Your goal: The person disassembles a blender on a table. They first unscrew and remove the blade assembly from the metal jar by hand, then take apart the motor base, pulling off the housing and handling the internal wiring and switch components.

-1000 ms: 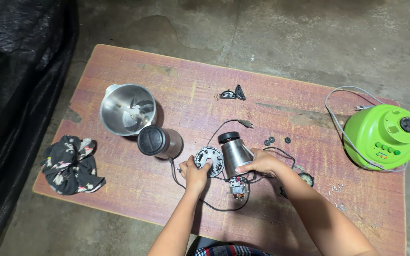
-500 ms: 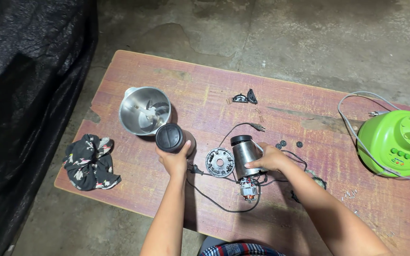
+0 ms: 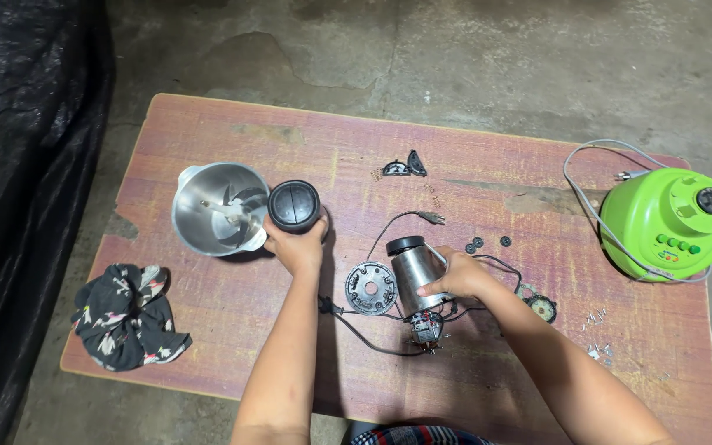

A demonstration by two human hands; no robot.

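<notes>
Beside the steel bowl, left hand grips black cap.

The left hand hides the black-capped cylinder's body (only its top shows), and both forearms leave the bottom edge.

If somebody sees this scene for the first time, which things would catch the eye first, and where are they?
The bright green appliance base at the table's right edge stands out first, its grey cord looped beside it. Near the middle, the right hand holds a metal motor cylinder, while the left hand grips a black round cap beside the shiny steel bowl with blades inside.
</notes>
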